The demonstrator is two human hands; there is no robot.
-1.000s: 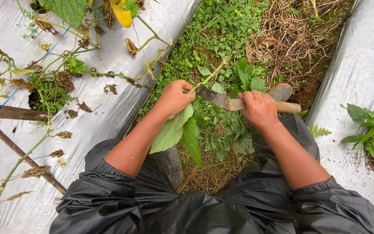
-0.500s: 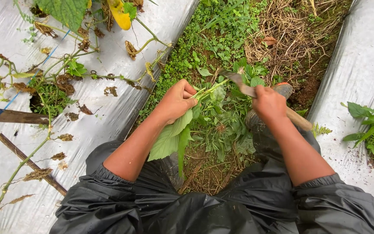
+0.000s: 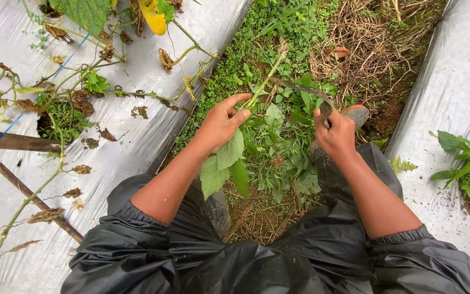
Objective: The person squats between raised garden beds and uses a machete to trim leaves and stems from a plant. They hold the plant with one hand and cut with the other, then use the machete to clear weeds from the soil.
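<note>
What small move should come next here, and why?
Probably draw the sickle in the right hand toward the stem. The left hand grips the weed taut and the curved blade already hooks behind it, apparently uncut.

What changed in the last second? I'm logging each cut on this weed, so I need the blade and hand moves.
The sickle blade swung from lying flat between the hands to arching up over the weed stem. The right hand turned its grip with it. The left hand shifted up slightly, and its fingers loosened from a fist. The leaves still hang below it; the plastic mulch is unchanged.
</note>
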